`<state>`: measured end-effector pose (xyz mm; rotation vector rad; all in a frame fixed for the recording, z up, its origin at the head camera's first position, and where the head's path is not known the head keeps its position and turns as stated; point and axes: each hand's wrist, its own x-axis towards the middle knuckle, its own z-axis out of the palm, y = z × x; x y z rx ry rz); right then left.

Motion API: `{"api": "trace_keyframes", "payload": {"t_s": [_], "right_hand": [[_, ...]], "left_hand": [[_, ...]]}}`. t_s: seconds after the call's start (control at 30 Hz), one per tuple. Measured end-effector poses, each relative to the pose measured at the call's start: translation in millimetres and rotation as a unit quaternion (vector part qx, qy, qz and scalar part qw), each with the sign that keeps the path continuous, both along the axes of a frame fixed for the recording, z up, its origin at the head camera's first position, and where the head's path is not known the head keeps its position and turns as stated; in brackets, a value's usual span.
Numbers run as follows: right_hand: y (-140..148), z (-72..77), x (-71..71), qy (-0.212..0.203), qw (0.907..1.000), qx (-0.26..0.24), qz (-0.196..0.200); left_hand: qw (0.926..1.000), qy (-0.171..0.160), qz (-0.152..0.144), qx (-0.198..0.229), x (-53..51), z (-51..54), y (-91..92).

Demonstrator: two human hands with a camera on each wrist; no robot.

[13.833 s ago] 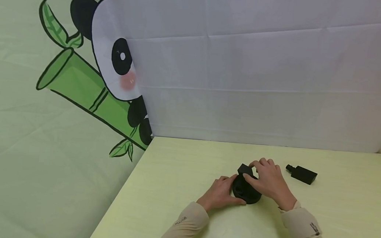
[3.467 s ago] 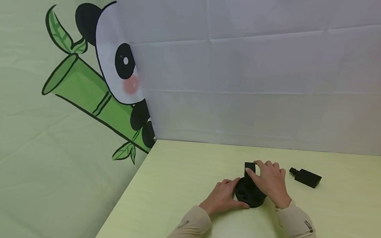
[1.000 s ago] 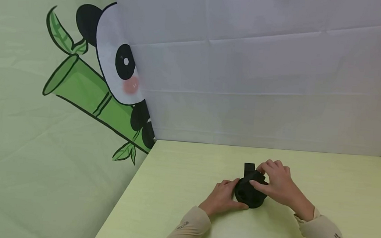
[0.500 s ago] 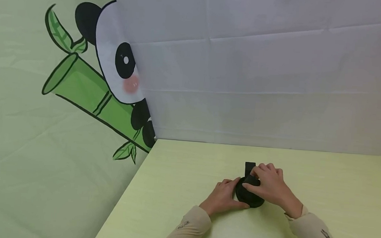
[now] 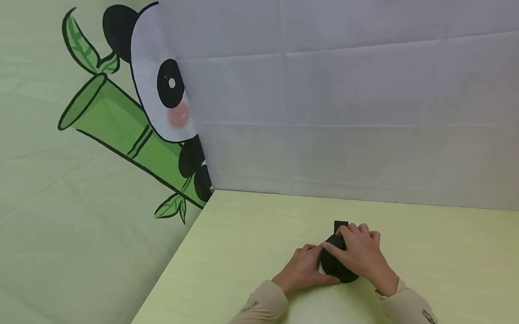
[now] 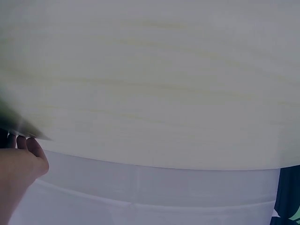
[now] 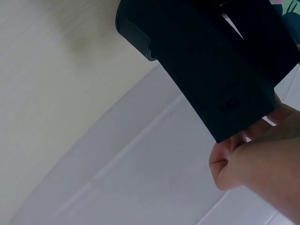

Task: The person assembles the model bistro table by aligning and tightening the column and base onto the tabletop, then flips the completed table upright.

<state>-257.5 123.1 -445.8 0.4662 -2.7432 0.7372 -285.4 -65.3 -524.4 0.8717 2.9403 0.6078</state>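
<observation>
A round black base (image 5: 345,276) stands on the table. My left hand (image 5: 301,269) curves around its left side, thumb at the front edge; in the left wrist view the hand (image 6: 21,166) shows only at the lower left. At the back of the base one black rectangular block (image 5: 340,224) stands upright. My right hand (image 5: 362,252) pinches a second black block (image 5: 336,241) over the base's left part. From the right wrist view, a long dark block (image 7: 211,79) hangs by the right hand (image 7: 262,161), with another dark block (image 7: 269,37) beside it. The held block's lower end is hidden.
The pale yellow table (image 5: 245,231) runs back to a white cloth wall (image 5: 355,153). On the left hangs a green cloth (image 5: 56,218) printed with a panda and bamboo.
The black block that lay at the right of the table is now in my right hand above the base. Over the last second that hand has moved left; the left hand has stayed put.
</observation>
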Motion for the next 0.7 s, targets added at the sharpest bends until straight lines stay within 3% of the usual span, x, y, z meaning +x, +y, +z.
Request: {"api": "trace_keyframes", "payload": {"t_s": [0.4,0.7], "right_hand": [[19,-1.1,6.0,0.015,0.9961,-0.003,0.087],[29,-6.8,4.6,0.027,0.9978,-0.005,0.061]], "left_hand": [[0.9999,-0.011,0.010,0.004,0.4,1.3,1.9],[0.9997,-0.009,0.019,-0.010,-1.4,0.3,5.1]]}}
